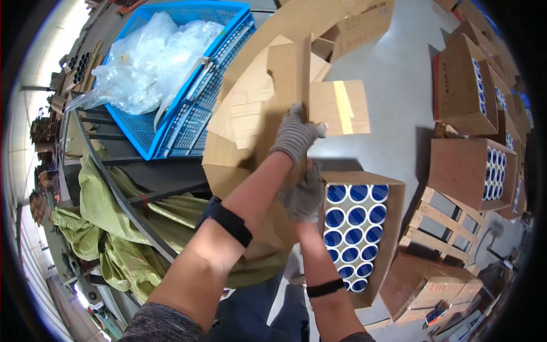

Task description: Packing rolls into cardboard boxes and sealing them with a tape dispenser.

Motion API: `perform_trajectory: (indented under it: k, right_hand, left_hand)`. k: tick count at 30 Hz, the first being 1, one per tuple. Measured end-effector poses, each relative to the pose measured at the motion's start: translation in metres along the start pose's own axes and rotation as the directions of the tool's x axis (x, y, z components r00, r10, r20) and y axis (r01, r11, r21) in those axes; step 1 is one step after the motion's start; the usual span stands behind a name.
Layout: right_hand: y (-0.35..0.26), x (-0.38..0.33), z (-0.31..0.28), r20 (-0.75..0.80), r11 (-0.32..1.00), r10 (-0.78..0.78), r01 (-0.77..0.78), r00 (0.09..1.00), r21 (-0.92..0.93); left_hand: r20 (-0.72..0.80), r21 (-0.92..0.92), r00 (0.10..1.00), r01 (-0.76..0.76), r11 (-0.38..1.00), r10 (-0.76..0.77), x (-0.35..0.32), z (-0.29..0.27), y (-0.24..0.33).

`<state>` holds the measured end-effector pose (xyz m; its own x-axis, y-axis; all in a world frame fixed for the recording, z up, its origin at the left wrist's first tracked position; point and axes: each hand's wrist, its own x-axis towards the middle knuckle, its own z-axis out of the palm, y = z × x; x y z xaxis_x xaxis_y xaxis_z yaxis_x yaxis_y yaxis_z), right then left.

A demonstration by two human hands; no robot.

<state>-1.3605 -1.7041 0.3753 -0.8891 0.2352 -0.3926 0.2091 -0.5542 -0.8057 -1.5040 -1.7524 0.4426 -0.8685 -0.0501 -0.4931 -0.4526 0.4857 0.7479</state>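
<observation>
My left hand [296, 135], in a grey knit glove, grips the edge of a brown folded cardboard piece [289, 71] that stands up in front of me. Lower down, my right hand [305, 196], also gloved, is closed on the near part of the same cardboard. Beneath it lie more flat cardboard sheets [242, 117]. A cardboard panel with a yellow strip [354, 108] shows just beyond my left hand. Right of my right hand stands an open carton [393, 228] packed with rows of white-rimmed tubes with blue ends [354, 215].
At the upper left, a blue plastic crate [151, 149] holds clear plastic bags [154, 62]. Green tarp [114, 239] drapes over a dark metal frame at left. Several open cartons [461, 165] of tubes line the right, near a wooden pallet [439, 228] and a taped box [424, 285].
</observation>
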Motion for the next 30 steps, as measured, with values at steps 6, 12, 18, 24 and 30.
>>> perform_trajectory:
  k: [6,12,18,24,30]
  right_hand:
    - [-0.166,-0.132,-0.122,0.298,0.378,-0.278,0.389,0.913,-0.84]
    - [-0.142,-0.254,-0.367,-0.594,0.947,-0.056,-0.146,0.802,-0.287]
    - [-0.058,-0.325,-0.473,-0.614,0.898,0.426,-0.226,0.664,0.378]
    - [0.003,-0.277,-0.541,-0.752,0.975,0.096,-0.214,0.653,-0.062]
    - [0.052,-0.21,-0.553,-0.845,0.891,-0.144,-0.305,0.515,-0.337]
  left_hand:
    - [0.034,-0.176,0.869,-0.481,0.859,0.494,-0.165,0.095,0.053]
    - [0.115,-0.165,0.899,-0.403,0.9,0.423,-0.276,0.201,-0.098]
    - [0.447,-0.601,0.832,0.551,0.579,-0.328,-0.331,0.265,-0.193]
    - [0.291,-0.442,0.852,0.522,0.729,-0.435,-0.271,0.351,-0.215]
    - [0.252,0.416,0.908,0.21,0.885,-0.335,-0.18,0.388,-0.277]
